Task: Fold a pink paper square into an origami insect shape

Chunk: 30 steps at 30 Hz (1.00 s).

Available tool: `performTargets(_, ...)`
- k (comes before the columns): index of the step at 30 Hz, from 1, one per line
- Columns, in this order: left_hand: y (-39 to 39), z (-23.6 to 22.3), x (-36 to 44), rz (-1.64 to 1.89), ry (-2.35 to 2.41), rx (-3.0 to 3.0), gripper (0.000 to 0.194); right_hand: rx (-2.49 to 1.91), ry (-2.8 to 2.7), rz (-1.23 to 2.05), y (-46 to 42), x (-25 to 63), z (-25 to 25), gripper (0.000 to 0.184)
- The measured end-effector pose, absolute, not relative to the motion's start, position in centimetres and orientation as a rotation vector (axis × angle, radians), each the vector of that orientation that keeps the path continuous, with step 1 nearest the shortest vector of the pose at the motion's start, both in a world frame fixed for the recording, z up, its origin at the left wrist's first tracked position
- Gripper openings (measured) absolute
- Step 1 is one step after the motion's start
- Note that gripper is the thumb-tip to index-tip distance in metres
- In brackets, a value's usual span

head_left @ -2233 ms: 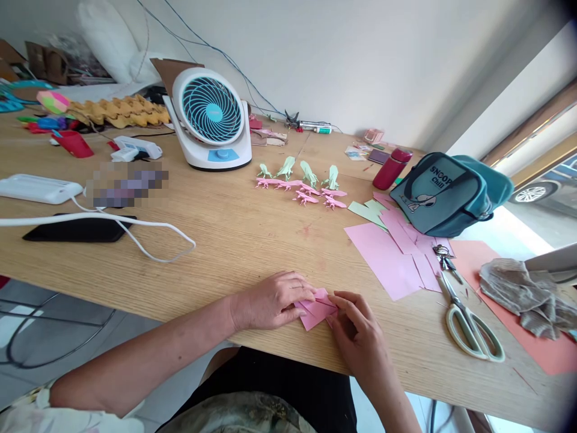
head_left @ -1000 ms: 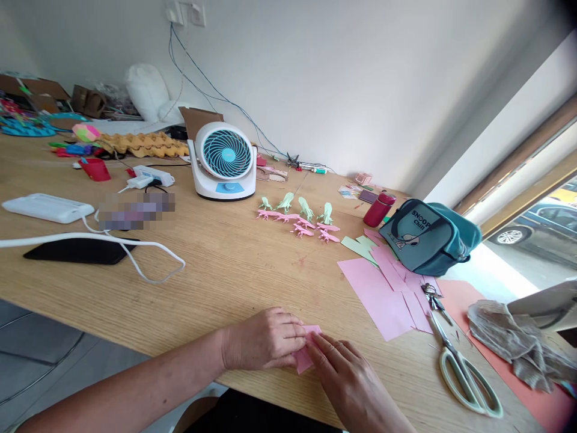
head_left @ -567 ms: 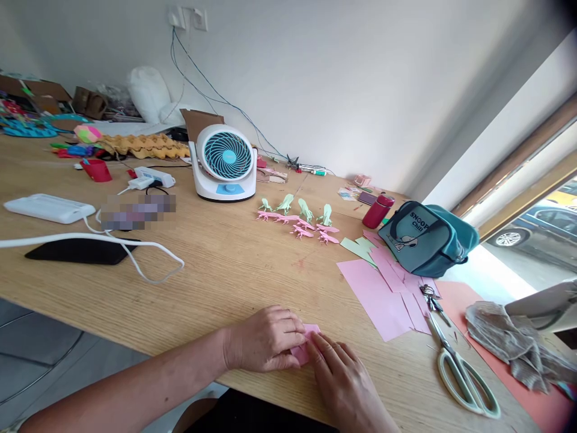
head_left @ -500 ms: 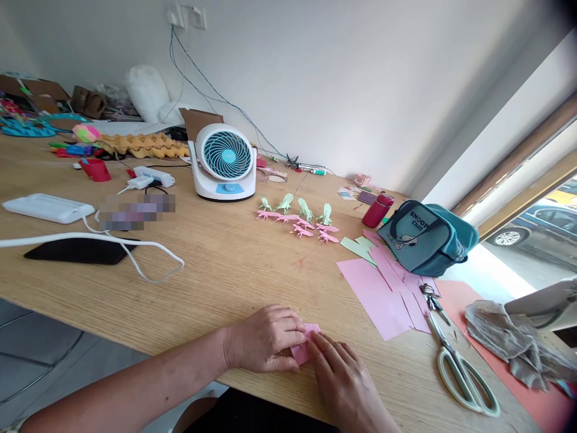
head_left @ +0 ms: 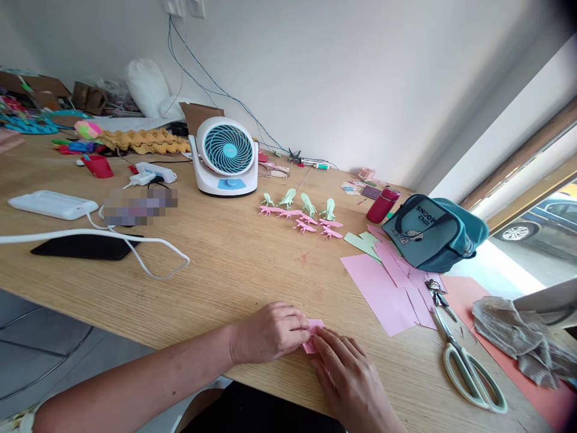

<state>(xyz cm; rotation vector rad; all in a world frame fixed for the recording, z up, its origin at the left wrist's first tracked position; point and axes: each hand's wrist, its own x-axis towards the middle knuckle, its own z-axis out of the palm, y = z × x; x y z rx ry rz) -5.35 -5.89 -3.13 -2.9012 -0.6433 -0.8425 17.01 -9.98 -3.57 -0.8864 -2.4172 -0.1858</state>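
Note:
A small folded piece of pink paper [head_left: 314,344] lies at the front edge of the wooden table, between my hands. My left hand [head_left: 273,332] grips its left side, fingers bent and pressed together. From the right, my right hand [head_left: 345,367] presses its fingertips on the paper's right part, covering some of it. Farther back stand several pink folded paper insects [head_left: 306,225] and several green folded paper insects [head_left: 309,204]. To the right lies a pink paper sheet [head_left: 381,294] with cut pink and green pieces [head_left: 363,245] near it.
Scissors [head_left: 473,373] and a bunch of keys [head_left: 436,290] lie at the right, near a grey cloth [head_left: 518,337]. A teal bag [head_left: 419,234] and red bottle [head_left: 382,205] stand behind them. A white fan [head_left: 228,159] stands at the back; a white cable [head_left: 157,239] crosses the left.
The view has shifted slightly. My left fingers have moved in closer to the right fingertips over the paper, and my right thumb now shows lower, apart from the paper's front edge.

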Motion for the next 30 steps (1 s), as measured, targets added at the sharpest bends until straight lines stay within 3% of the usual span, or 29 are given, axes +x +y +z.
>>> performTargets(4, -6.0, -2.9, -5.2, -0.861, -0.650, -2.897, 0.023, -0.973, -2.315, -0.202, -10.1, 16.0, -3.8, 0.018)
performTargets(13, -6.4, -3.1, -5.0, -0.904, -0.706, -2.882, 0.022, -1.015, -2.328, -0.316, -10.2, 15.3, -4.4, 0.021)
performTargets(21, -7.4, -2.8, -5.5, -0.740, -0.749, -2.909, 0.033, -1.013, -2.358, -0.424, -10.7, 15.6, -4.9, 0.023)
performTargets(30, -7.5, -2.9, -5.0, -0.827, -0.853, -2.942, 0.026, -1.106, -2.345, -0.150, -10.6, 14.6, -3.9, 0.022)
